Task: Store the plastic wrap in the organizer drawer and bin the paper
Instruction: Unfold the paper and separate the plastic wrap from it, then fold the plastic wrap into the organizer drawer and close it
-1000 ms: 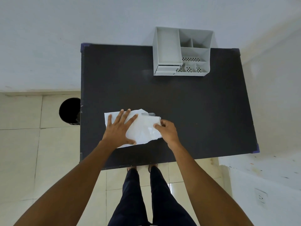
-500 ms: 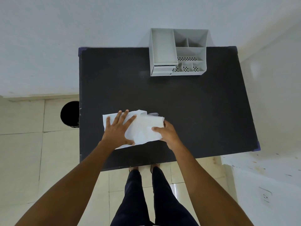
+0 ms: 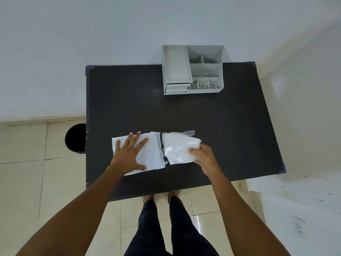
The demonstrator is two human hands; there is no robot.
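A white sheet of paper point(image 3: 153, 154) lies flat near the front of the black table point(image 3: 184, 111). My left hand point(image 3: 129, 156) presses on it with fingers spread. My right hand point(image 3: 203, 156) grips a crumpled piece of clear plastic wrap point(image 3: 179, 146), which sits just right of the paper with a narrow gap of table showing between them. The grey organizer point(image 3: 192, 69) stands at the table's far edge; its small drawer point(image 3: 178, 88) at the front left is pushed in. A round black bin point(image 3: 74, 137) stands on the floor left of the table.
White walls rise behind the table and on the right. Beige floor tiles and my legs show below the table's front edge. The organizer has a long tray and several small perforated compartments.
My right hand has pulled the plastic wrap to the right, off the paper, while my left hand kept the paper pinned. The camera view shifted slightly.
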